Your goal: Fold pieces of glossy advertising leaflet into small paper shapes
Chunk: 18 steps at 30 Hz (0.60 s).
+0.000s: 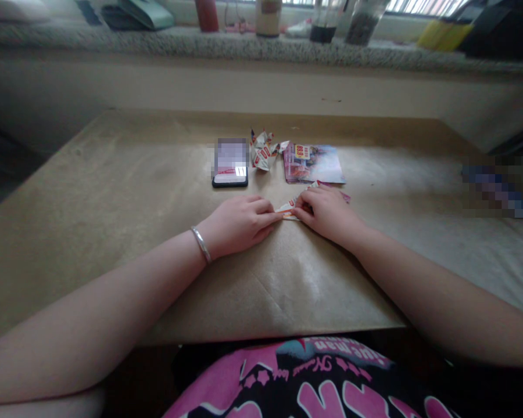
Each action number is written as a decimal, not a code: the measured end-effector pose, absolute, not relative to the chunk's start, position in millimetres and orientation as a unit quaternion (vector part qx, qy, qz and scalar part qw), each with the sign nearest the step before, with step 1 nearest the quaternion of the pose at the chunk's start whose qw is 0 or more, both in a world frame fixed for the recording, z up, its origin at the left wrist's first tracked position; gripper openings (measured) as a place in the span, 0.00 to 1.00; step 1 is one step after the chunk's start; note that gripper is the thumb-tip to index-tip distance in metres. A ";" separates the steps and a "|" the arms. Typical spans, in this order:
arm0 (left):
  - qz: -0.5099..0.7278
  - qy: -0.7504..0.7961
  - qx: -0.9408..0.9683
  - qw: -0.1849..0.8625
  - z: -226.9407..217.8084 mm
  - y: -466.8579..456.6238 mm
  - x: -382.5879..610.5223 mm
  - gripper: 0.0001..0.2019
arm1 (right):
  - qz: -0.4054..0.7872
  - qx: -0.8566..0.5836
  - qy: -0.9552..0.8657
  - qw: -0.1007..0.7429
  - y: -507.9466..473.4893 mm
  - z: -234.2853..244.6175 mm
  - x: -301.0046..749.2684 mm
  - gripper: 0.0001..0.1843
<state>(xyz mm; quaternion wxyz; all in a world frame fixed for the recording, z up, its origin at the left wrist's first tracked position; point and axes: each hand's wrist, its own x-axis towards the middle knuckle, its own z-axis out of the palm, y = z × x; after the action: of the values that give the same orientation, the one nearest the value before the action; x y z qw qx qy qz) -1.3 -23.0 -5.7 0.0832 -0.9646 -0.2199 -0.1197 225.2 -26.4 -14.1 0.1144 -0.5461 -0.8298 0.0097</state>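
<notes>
A small piece of folded printed paper [287,205], white with red and orange print, lies on the table between my hands. My left hand [248,223], with a silver bangle at the wrist, has its fingers closed at the paper's left corner. The thumb of that hand is mostly hidden. My right hand [325,210] is closed over the paper's right part, finger and thumb pinching its lower edge. A pink tip of the paper sticks out beyond the right hand. Just behind stands a folded paper shape [264,152] with several points, in similar print.
A phone [230,165] lies behind my left hand. A stack of printed sheets [316,164] is behind my right hand. A blurred flat item [503,188] lies at the table's right. Bottles and jars stand on the stone windowsill [235,43].
</notes>
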 end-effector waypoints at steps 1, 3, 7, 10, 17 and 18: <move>-0.118 -0.221 -0.964 0.090 -5.7 -23.1 -1.3 0.17 | 0.011 -0.547 -0.829 0.117 -26.1 -14.4 225.3 0.11; -0.114 -0.221 -0.964 0.099 -5.9 -22.8 -1.3 0.17 | 0.011 -0.548 -0.828 0.120 -25.5 -15.0 225.4 0.11; -0.115 -0.218 -0.964 0.097 -6.9 -21.3 -1.9 0.18 | 0.010 -0.547 -0.828 0.121 -24.7 -15.9 225.5 0.11; -0.117 -0.213 -0.965 0.099 -7.5 -20.7 -2.1 0.17 | 0.008 -0.546 -0.829 0.118 -24.8 -15.5 225.0 0.11; -0.103 -0.210 -0.963 0.133 -5.3 -23.0 0.5 0.16 | 0.011 -0.559 -0.822 0.104 -26.8 -11.9 223.0 0.11; -0.100 -0.210 -0.963 0.134 -4.8 -23.3 1.0 0.16 | 0.012 -0.559 -0.823 0.104 -26.8 -11.9 223.1 0.11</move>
<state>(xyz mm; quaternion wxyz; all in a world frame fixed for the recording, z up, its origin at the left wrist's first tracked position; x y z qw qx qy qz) 1.0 -23.3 -4.8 0.1343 -0.9632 -0.2104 -0.0997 223.1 -26.8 -11.9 0.1042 -0.5588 -0.8226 0.0119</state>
